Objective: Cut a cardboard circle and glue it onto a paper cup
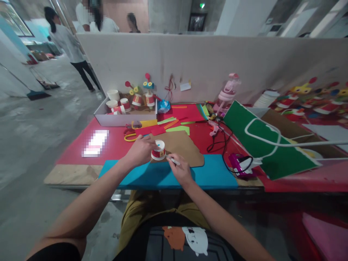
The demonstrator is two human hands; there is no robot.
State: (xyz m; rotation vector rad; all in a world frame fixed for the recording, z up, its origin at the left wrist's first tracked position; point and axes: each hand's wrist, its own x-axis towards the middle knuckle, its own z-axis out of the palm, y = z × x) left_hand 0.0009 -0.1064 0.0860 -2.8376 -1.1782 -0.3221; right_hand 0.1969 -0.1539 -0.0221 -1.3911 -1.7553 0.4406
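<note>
At the near edge of the red table (pixel 119 146), a small paper cup (pixel 158 150) stood upside down on a piece of brown card (pixel 185 146). Its wall was white, with a red band round the lower part.

Left hand (pixel 140 150): fingers curled round the left side of the cup, pinching it between thumb and fingertips. Right hand (pixel 181 172): fingers pressed together round a thin pen (pixel 173 160), its tip aimed at the cup's right side and close to it. Contact could not be confirmed.

Handling, as judged:
- Weight: very light; the cup would slide or tip under a small push unless steadied.
- Wall: thin and soft; a hard squeeze at mid-height would probably dent it.
- Hold points: the closed base, now uppermost, and the rolled rim, now on the card, looked the stiffest places to grip.
- Surface: matte paper, unlikely to slip in dry fingers.

Beneath the card's near edge lay a blue sheet (pixel 214 175). Yellow-handled scissors (pixel 130 137) lay just beyond the left hand. Farther back, a shallow white box (pixel 123 119) held more cups, and a green board (pixel 261 145) lay to the right.
</note>
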